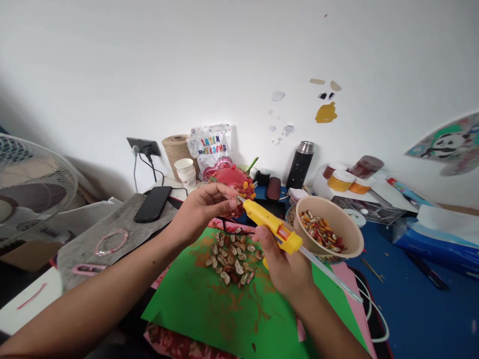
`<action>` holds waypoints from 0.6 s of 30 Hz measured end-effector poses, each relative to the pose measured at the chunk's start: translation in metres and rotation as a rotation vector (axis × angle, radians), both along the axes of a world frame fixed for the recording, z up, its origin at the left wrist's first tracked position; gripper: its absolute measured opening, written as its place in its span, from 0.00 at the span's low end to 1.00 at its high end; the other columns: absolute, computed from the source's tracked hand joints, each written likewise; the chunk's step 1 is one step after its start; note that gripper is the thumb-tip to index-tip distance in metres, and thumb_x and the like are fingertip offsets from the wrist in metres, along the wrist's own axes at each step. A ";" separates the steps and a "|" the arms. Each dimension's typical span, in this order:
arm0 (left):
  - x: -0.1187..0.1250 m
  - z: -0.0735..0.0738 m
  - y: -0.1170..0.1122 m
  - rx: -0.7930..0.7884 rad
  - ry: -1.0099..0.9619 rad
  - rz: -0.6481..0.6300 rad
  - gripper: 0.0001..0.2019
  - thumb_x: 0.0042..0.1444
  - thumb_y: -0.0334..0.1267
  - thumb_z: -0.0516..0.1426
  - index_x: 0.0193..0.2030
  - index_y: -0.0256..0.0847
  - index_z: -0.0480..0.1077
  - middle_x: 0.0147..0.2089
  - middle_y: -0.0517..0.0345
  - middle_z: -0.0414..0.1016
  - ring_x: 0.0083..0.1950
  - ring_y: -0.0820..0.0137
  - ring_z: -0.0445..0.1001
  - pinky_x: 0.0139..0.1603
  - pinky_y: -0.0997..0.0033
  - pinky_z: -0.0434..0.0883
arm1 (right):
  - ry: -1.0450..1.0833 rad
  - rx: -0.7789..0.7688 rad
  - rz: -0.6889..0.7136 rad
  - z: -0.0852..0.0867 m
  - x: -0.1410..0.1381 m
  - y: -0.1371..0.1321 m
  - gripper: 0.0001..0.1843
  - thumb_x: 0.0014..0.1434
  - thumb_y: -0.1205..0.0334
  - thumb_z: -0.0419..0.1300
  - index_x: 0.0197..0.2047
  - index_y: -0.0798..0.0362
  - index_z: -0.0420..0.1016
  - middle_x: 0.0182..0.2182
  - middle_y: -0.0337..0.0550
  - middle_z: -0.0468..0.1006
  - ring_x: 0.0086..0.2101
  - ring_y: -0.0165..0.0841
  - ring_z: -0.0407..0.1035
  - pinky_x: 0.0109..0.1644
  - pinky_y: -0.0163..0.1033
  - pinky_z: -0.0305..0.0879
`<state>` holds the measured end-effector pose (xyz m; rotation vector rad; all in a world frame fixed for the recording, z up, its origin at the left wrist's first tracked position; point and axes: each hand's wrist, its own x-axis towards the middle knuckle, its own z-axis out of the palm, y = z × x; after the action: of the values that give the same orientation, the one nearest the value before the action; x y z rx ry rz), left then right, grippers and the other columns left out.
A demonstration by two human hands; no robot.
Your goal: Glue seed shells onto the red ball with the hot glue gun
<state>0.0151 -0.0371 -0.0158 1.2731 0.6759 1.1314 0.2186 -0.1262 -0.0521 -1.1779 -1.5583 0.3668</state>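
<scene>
My right hand [286,271] is wrapped around a yellow glue gun [271,224], with a long clear glue stick [331,274] sticking out of its back end. The nozzle points up and left to the fingertips of my left hand [207,207]. Thumb and forefinger there are pinched at the nozzle tip; what they hold is too small and covered to name. Below both hands, many peanut shell halves [225,278] lie on a stained green sheet [187,311]. Behind my left hand sits a red balloon [230,178] with coloured pieces stuck around it, partly hidden.
A beige bowl [355,239] of painted shells stands at right, near paint jars [340,180] and a black flask [301,164]. Toward the left are a phone [152,204], a twine roll [175,149], paper cups [186,172] and a fan [32,184]. A white cable [385,324] curves beside the sheet.
</scene>
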 end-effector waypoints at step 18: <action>-0.001 0.002 0.000 0.033 0.006 0.034 0.14 0.50 0.42 0.80 0.39 0.40 0.85 0.39 0.56 0.87 0.39 0.72 0.83 0.43 0.76 0.80 | -0.065 0.109 -0.014 0.000 -0.001 0.003 0.25 0.79 0.46 0.56 0.30 0.48 0.73 0.26 0.41 0.78 0.27 0.35 0.75 0.34 0.39 0.70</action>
<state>0.0145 -0.0372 -0.0136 1.2974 0.6888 1.1710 0.2179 -0.1234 -0.0517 -1.1252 -1.6047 0.2328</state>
